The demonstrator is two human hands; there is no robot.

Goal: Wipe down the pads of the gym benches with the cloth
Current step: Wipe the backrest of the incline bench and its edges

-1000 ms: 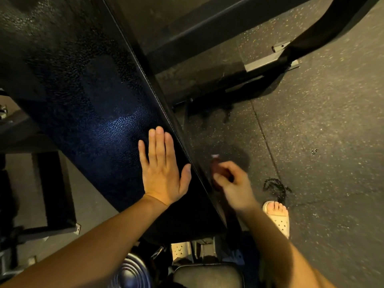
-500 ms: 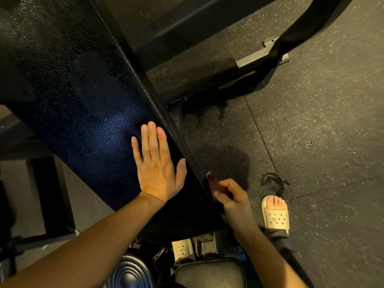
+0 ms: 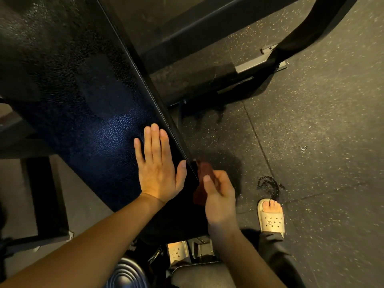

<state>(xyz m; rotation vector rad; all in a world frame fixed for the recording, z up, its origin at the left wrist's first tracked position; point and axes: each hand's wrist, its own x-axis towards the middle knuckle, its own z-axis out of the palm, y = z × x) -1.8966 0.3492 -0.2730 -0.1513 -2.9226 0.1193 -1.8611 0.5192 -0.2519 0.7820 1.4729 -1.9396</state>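
Where the cloth was: a dark reddish cloth (image 3: 205,170) sat bunched in the right grip (image 3: 220,196). It was pressed against the side edge of the bench pad (image 3: 83,100), just under the stitched seam (image 3: 144,80) and towards the pad's near end.
Right grip: fingers were curled round the cloth with the thumb laid over it, clamped on the wad.
Left grip (image 3: 159,169): it lay flat, fingers straight and close together, palm down on the pad's top face just beside the seam. It held nothing.
Bench pad: black pebbled covering with a bluish sheen ahead of the left grip. Whether it was damp could not be told.
Cloth handling (judged): soft, light and limp, likely to unfold or slip from a loose hold. It was best taken as a wad in the palm, with the fingers behind it so a broad face met the pad.
Pad handling (judged): firm and cushioned, its smooth cover offering little drag.
Step in hand (judged): the side edge was being wiped; how much of the top face was done could not be established.
Surroundings: speckled rubber floor (image 3: 322,132), black frame (image 3: 207,23), and a foot in a pale sandal (image 3: 271,220). A dark smear (image 3: 268,185) lay near it, nature undetermined.
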